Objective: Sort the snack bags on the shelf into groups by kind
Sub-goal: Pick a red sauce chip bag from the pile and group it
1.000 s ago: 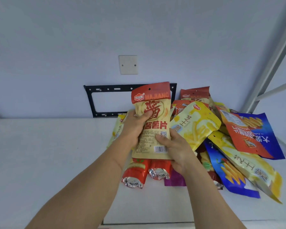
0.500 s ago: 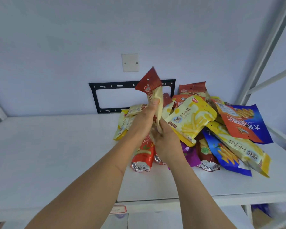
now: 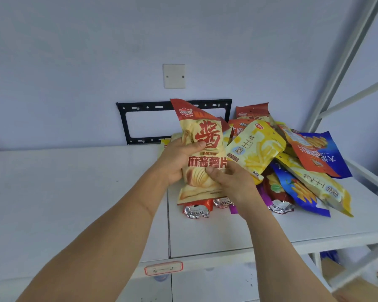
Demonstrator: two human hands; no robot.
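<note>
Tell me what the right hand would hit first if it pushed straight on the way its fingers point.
Probably nothing new: the right hand already grips the cream chip bag, and beyond that lies the left hand. Depth is unclear.

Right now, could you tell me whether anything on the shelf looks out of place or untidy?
Yes: the snack bags are one jumbled heap at the right of the shelf, kinds mixed, overlapping at all angles. Only the cream and red chip bag is out, held by the left hand and right hand. Nothing looks torn or spilled.
</note>
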